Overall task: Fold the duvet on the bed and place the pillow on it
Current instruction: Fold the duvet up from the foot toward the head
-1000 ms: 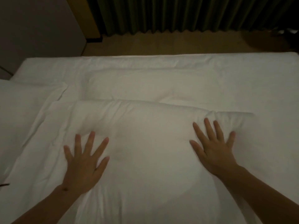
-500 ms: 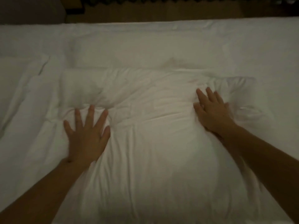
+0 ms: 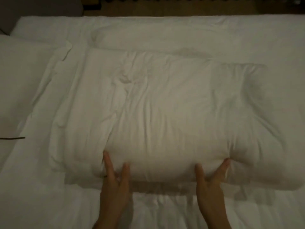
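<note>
Hands, your left hand (image 3: 115, 182) and right hand (image 3: 210, 180), pinch the soft, light white fabric pillow (image 3: 165, 121) at six o'clock; hold there.

Dim, warm, low light over white bedding (image 3: 165, 104); brightest near centre, darker toward corners. Soft motion blur everywhere, grainy detail. Faint shadow under near edge of pillow (image 3: 165, 187). Slight wide-angle bending at edges.
</note>
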Demonstrator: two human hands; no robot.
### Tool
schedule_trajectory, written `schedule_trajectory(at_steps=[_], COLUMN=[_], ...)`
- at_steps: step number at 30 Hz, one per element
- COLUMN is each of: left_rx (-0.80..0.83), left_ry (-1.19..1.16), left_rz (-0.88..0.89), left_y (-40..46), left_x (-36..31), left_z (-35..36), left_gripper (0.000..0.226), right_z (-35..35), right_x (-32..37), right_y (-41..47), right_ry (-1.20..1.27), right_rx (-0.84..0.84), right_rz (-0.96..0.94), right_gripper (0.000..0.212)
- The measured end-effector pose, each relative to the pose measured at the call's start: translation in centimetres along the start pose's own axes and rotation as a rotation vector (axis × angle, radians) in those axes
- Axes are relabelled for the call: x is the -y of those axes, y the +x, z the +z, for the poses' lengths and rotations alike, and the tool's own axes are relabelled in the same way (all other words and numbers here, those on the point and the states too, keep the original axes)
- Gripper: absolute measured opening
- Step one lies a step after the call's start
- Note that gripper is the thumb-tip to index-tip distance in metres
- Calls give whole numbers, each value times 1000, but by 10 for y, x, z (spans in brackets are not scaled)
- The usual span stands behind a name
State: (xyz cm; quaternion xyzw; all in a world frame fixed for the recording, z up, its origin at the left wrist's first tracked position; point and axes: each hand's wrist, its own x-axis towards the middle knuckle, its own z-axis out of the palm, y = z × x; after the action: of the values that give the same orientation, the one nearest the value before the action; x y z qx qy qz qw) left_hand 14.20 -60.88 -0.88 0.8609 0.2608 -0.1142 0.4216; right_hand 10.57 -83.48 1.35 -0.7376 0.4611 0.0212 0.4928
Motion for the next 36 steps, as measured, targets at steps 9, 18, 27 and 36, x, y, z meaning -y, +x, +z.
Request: schedule_trajectory(at_steps=[9, 18, 27, 36], left_rx=[-302, -240, -169, -8], left_ry=[-598, -783, -732, -507], left_rz=[-42, 52, 146, -150], left_y=[31, 25, -143, -295], left_x=[-34, -82, -139, -2], left_z=[43, 5, -131, -166], left_gripper=[77, 69, 66, 63], right_z=[49, -1, -151, -205], right_x=[19, 48, 102, -37], right_y=[40, 46, -125, -266], right_ry=[446, 555, 454, 219], right_rx=[-506, -286, -195, -66], right_rz=[9, -151, -269, 47], right_gripper=[91, 32, 24, 23])
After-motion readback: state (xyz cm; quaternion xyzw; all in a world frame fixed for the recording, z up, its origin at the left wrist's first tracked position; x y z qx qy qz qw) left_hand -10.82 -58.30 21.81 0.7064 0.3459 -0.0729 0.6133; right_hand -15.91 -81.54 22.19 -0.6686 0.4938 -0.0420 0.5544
